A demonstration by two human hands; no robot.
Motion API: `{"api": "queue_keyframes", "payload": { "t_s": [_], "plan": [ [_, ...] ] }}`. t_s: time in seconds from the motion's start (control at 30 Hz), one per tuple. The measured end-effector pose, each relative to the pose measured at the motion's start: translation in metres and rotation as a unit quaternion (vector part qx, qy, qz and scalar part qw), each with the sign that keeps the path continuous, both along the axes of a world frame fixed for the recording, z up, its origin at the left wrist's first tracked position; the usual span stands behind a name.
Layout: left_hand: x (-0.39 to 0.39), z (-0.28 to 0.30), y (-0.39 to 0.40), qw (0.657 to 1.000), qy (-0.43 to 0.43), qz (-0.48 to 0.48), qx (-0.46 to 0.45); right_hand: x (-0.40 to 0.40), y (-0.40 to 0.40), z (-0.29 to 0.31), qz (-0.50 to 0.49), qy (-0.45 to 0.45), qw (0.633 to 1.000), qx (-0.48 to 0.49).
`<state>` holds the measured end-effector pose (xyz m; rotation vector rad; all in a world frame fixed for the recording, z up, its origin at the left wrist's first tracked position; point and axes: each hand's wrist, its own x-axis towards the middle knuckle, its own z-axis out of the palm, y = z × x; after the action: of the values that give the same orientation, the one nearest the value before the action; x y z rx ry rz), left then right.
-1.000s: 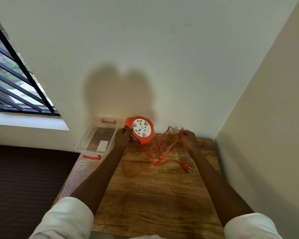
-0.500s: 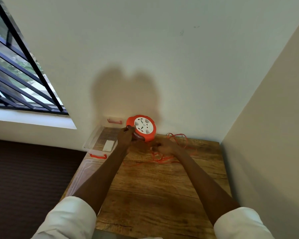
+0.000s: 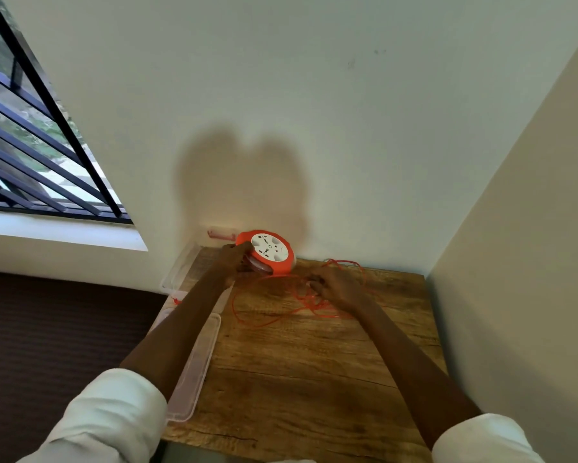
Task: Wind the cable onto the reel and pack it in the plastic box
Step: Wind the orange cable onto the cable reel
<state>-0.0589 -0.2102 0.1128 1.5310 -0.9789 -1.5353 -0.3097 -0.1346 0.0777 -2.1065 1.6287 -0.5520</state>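
An orange cable reel (image 3: 271, 254) with a white socket face is tilted up at the far end of the wooden table (image 3: 314, 362), near the wall. My left hand (image 3: 234, 259) grips its left edge. A thin orange cable (image 3: 247, 315) lies in loose loops on the table in front of and right of the reel. My right hand (image 3: 334, 285) pinches the cable just right of the reel. The clear plastic box (image 3: 184, 265) with red handles stands at the table's far left corner, partly hidden by my left arm.
The box's clear lid (image 3: 197, 365) lies flat along the table's left edge, under my left forearm. Walls close in behind and to the right of the table. A barred window (image 3: 37, 155) is at the left, with dark floor below.
My right hand moved left from the far-right cable loops toward the reel, pulling cable with it. The cable pile has shifted. My left hand stays on the reel. The camera tilted up.
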Motion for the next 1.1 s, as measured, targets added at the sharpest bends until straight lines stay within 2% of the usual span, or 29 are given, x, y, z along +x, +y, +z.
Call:
{"api": "queue_keyframes", "payload": {
  "t_s": [0.13,0.27,0.4,0.5,0.57,0.7,0.93,1.1],
  "plan": [
    [0.003,-0.007,0.000,0.997,0.025,-0.058,0.036,-0.002,-0.004,0.002,-0.065,-0.112,0.992,0.003],
    [0.000,-0.014,0.007,0.989,0.074,-0.095,0.084,0.003,-0.011,0.000,-0.185,-0.191,0.961,0.073],
    [-0.001,-0.026,0.012,0.980,0.064,-0.145,0.116,0.006,-0.014,0.000,-0.223,-0.257,0.931,0.130],
    [-0.001,-0.032,0.017,0.978,0.057,-0.153,0.132,0.007,-0.012,-0.003,-0.226,-0.365,0.877,0.215],
    [-0.001,-0.034,0.019,0.975,0.065,-0.158,0.141,0.006,-0.009,-0.005,-0.226,-0.407,0.839,0.280],
    [-0.004,-0.036,0.023,0.971,0.072,-0.176,0.148,0.006,-0.007,-0.012,-0.234,-0.424,0.811,0.327],
    [-0.013,-0.038,0.034,0.959,0.067,-0.252,0.111,0.006,-0.004,-0.011,-0.263,-0.421,0.795,0.350],
    [-0.017,-0.040,0.035,0.961,0.079,-0.253,0.081,0.000,-0.006,-0.013,-0.272,-0.426,0.789,0.348]
  ]
}}
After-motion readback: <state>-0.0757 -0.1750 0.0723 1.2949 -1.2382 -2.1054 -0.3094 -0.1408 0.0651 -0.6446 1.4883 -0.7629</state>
